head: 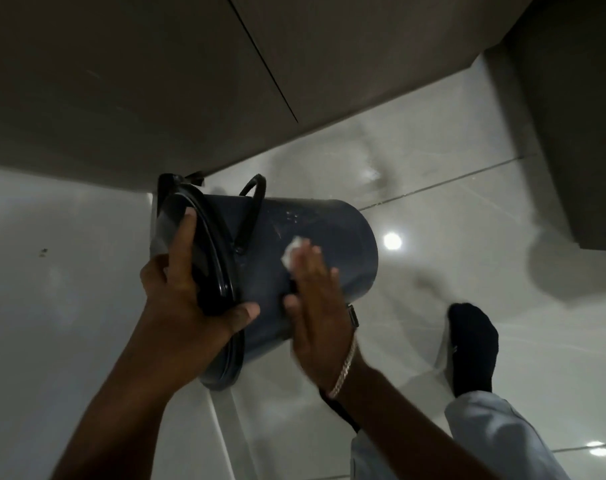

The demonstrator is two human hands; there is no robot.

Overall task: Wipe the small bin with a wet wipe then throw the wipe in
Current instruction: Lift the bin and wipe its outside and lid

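A small dark blue bin with a black lid and a black wire handle is tipped on its side in the air, its base pointing right. My left hand grips its lid end, fingers across the lid and thumb on the bin's wall. Flat against the bin's side lies my right hand, blurred, pressing a white wet wipe under the fingertips. Only a crumpled corner of the wipe shows past the fingers.
Glossy pale floor tiles lie below, with bright light reflections. A grey-brown cabinet front fills the top left and another cabinet the top right. My foot in a black sock stands at the right.
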